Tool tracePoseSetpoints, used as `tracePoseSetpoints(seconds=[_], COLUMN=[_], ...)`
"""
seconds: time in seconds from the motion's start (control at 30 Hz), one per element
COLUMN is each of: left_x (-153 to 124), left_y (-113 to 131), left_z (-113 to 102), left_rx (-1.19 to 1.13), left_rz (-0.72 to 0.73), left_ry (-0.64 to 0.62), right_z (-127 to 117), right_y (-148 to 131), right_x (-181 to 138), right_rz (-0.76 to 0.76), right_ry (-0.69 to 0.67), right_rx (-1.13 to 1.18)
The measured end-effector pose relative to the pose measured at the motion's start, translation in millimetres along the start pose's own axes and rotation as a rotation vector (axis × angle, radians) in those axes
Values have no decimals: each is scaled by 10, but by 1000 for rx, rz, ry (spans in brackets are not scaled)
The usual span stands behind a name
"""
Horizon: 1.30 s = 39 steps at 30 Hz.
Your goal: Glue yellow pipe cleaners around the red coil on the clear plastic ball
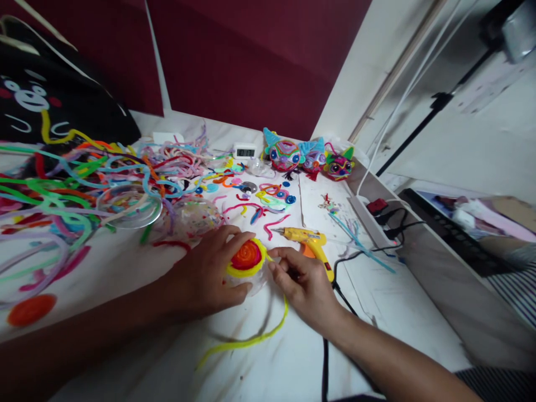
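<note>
Right hand (305, 277) pinching yellow fuzzy strip (263, 336) near frame centre, loose tail curling to lower middle. Left hand (209, 268) gripping clear plastic piece (256, 285) at centre (orange-red coil (246, 255) on top, yellow ringing it). Yellow glue gun (314, 240) right of centre; three decorated figures (313, 160) upper middle-right.

A white table (293, 357) is carrying pipe cleaners (91, 166) at left and an orange disc (32, 310) at lower left; a yellow glue gun (312, 237) is lying near centre, decorated balls (285, 156) sitting at upper centre.
</note>
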<state>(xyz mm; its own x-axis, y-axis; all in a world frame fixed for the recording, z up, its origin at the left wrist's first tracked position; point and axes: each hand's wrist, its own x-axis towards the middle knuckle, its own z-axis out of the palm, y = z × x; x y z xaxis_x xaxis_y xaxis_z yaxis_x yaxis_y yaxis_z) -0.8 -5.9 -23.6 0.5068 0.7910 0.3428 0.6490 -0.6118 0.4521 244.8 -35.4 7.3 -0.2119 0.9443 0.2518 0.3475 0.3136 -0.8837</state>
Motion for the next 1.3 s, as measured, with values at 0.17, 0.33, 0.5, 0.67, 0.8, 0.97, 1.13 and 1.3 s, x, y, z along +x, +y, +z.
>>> tracePoseSetpoints(seconds=[0.17,0.33,0.5,0.67,0.8,0.97,1.13,1.3], left_x=[35,88,222,444,572,572,545,553], left_y=[-100,-132,-115,-179,-174,-208,-269,-261], left_z=[-45,-154,-346,-455,-513,-498,-461,-472], left_rx=[23,29,30,-43,-135,-167,-211,-188], left_rz=[29,35,29,60,70,88,115,94], left_ry=[-65,-153,-334,-461,-562,-521,-490,-496], right_z=[7,33,50,55,56,56,47,59], right_y=[19,40,46,47,46,28,-1,9], right_x=[12,7,6,6,2,-1,-8,-18], right_rz=[28,59,80,82,86,96,106,106], right_ry=[-19,-21,-17,-16,-17,-18,-19,-20], right_rx=[23,55,81,97,106,114,110,124])
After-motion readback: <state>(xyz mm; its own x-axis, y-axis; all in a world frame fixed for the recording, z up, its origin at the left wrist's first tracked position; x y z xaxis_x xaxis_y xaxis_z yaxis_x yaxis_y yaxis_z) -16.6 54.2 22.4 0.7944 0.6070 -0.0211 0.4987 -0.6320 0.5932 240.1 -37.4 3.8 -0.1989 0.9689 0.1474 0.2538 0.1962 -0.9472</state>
